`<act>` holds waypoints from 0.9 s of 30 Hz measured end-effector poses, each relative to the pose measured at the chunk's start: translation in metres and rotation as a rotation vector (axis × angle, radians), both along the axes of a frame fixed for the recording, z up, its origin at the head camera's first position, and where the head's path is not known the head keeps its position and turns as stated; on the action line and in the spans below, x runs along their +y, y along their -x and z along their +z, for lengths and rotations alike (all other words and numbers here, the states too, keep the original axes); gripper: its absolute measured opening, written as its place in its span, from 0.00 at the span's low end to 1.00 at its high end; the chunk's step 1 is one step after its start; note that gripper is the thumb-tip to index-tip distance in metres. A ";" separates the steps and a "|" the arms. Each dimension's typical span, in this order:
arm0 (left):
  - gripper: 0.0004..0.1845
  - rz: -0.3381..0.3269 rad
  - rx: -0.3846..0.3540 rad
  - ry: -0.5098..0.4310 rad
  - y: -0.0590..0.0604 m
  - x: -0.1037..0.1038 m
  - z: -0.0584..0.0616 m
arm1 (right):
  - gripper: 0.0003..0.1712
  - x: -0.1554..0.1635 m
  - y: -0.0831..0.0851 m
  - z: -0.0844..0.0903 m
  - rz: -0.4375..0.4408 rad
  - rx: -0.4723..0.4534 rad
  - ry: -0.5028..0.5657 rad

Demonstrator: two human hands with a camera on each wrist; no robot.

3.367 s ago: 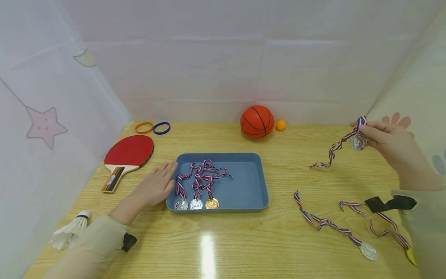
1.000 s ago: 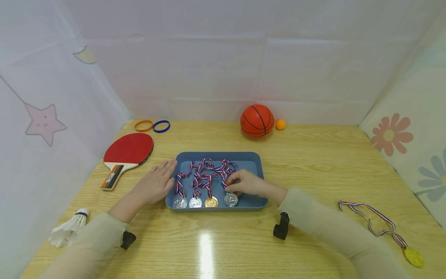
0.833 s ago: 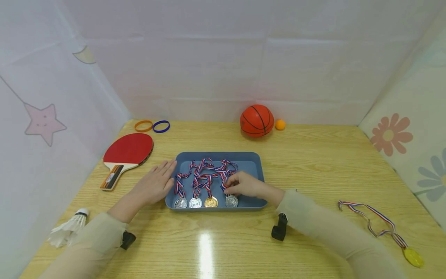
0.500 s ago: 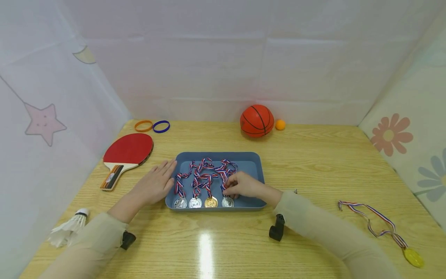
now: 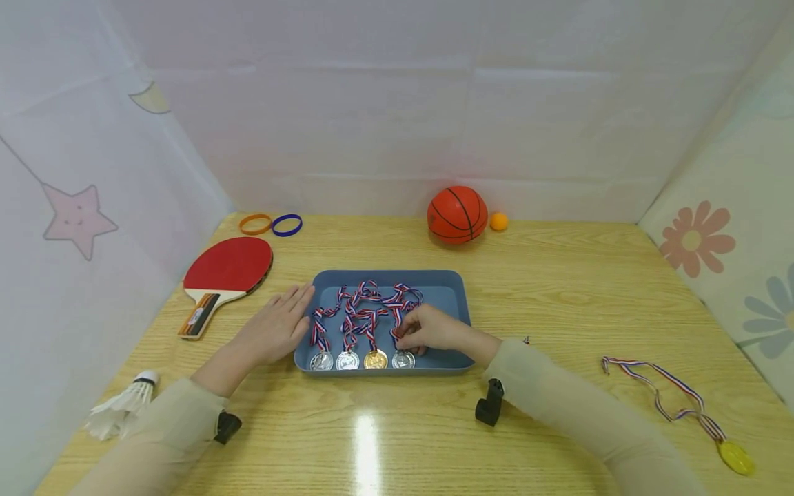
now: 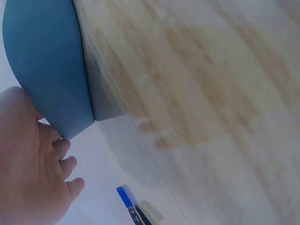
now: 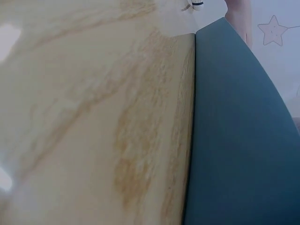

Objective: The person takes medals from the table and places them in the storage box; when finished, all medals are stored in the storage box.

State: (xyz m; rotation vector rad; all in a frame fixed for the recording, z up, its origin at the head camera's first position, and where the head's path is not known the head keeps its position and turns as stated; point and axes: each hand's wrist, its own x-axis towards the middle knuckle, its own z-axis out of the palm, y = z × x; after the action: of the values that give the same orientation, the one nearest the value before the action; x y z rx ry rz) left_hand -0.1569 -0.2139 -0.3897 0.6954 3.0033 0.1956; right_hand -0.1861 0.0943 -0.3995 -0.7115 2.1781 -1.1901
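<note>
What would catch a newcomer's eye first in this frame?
The blue tray at the table's centre, with four medals lined along its near edge, ribbons trailing back. The right hand rests on the rightmost medal, the left hand flat against the tray's left side. An orange basketball sits by the back wall.

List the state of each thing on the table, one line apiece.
Blue tray: flat on table, holding four medals.
Fourth medal: in tray, right hand pinching its ribbon.
Left hand: flat against tray's left wall.
Gold medal: on table, outside tray.
Paddle: lying flat.
Basketball: resting by wall.
</note>
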 end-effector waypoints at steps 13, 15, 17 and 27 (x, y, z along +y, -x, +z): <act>0.30 -0.007 0.010 0.000 0.000 0.000 0.000 | 0.20 0.032 -0.005 0.031 0.039 0.020 0.049; 0.30 -0.007 0.008 -0.001 0.000 0.000 0.000 | 0.21 0.043 -0.006 0.037 0.031 0.024 0.072; 0.30 -0.006 0.008 0.000 0.000 0.000 0.000 | 0.21 0.056 -0.008 0.045 0.014 0.029 0.087; 0.30 -0.005 -0.001 -0.008 0.001 0.000 -0.001 | 0.21 0.131 -0.031 0.069 -0.132 0.211 -0.013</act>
State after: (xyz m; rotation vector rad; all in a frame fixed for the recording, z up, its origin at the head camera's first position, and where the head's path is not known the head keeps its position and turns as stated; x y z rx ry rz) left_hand -0.1574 -0.2139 -0.3903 0.7025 3.0013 0.2078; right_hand -0.1549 0.2257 -0.3308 -0.7254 2.4382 -1.2119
